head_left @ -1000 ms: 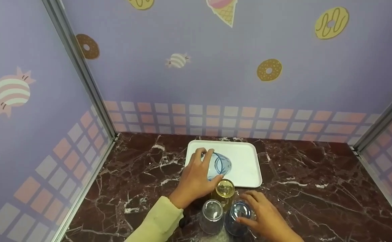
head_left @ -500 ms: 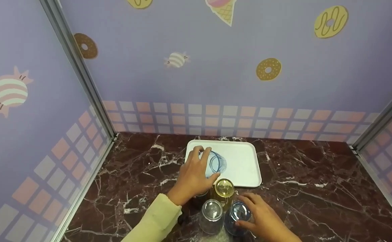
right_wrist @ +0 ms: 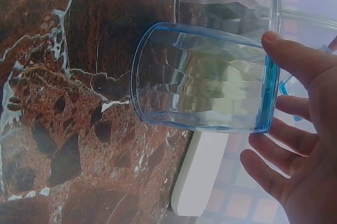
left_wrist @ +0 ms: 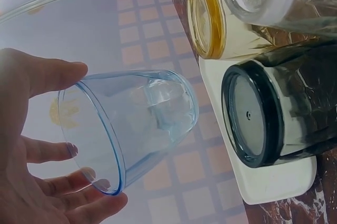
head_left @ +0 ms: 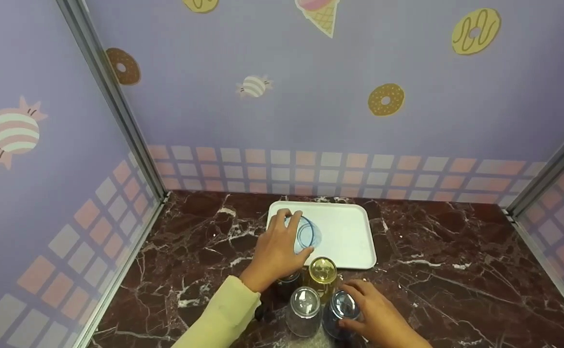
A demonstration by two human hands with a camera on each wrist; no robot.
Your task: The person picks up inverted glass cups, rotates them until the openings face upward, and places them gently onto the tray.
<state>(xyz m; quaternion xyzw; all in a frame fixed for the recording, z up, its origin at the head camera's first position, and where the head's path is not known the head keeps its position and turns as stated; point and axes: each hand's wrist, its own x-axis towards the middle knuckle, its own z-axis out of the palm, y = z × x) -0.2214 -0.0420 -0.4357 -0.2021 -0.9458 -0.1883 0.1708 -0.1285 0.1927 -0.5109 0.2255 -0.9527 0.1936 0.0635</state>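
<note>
The left hand [head_left: 277, 249], at the lower centre of the head view, grasps a light blue cup [head_left: 306, 237] by the rim, thumb on one side and fingers on the other. That cup is mouth up over the left part of a white tray [head_left: 352, 232]; whether its base touches the tray cannot be determined. The right hand [head_left: 376, 311], at the bottom of the head view right of centre, grips an inverted blue cup [head_left: 343, 307] about its raised base; the right wrist view shows the thumb at the upper edge of that base and the fingers curved along the far and lower side. The blue cup's mouth is down on a dark red marbled table [head_left: 446, 285]. Immediately left of it at the bottom of the head view stands an inverted clear cup [head_left: 305, 311]; above these two, near the tray's lower edge, is an inverted yellow cup [head_left: 323, 273]. A dark-rimmed cup [left_wrist: 253, 113], right of centre in the left wrist view, is partly hidden by the left hand in the head view. A pale sleeve [head_left: 226, 311] covers the left forearm.
</note>
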